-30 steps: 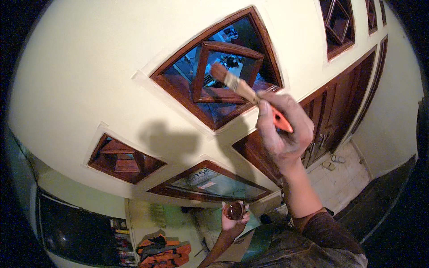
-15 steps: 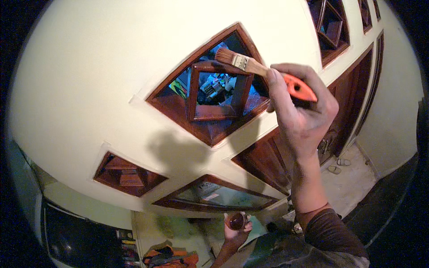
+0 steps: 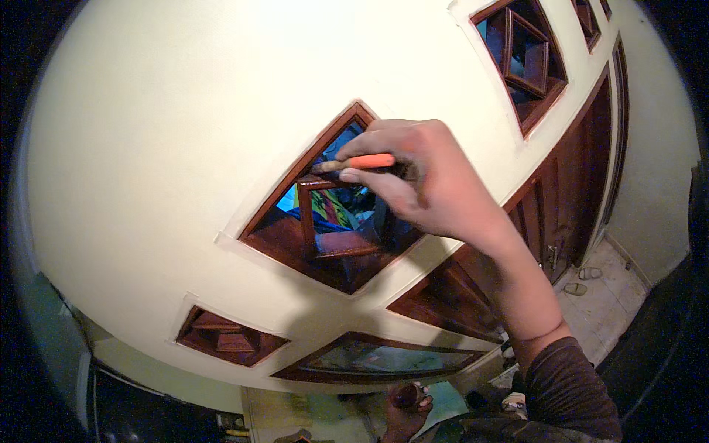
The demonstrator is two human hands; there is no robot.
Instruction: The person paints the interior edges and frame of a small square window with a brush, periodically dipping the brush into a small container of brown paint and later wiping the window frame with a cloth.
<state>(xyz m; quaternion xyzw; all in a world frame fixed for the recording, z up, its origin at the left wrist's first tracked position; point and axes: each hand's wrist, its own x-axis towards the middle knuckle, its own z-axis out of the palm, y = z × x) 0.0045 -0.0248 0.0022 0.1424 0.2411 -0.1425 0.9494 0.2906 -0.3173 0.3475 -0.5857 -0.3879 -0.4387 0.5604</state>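
Note:
My right hand [image 3: 443,177] grips a paintbrush [image 3: 371,161] by its orange handle, thumb and fingers pinched around it. The brush head reaches into a diamond-shaped wooden opening [image 3: 284,260] in the cream wall, by the upper edge of a smaller square wooden frame [image 3: 307,221] set inside. Its bristles are hard to make out, so I cannot tell if they touch the wood. Low in view, my left hand [image 3: 405,424] is wrapped around a small round cup [image 3: 404,396] with something dark reddish-brown in it.
Another wooden opening [image 3: 554,96] with an inner frame is at upper right. Below are a small wooden recess [image 3: 229,341] and a glazed wooden frame [image 3: 325,369]. Brown wooden doors [image 3: 569,184] stand to the right, with sandals [image 3: 576,289] on the floor beyond. A black screen-like panel [image 3: 148,410] sits lower left.
My right hand has turned and brought the brush from in front of the opening into it, near the inner frame. The view has shifted; my left hand still holds the cup.

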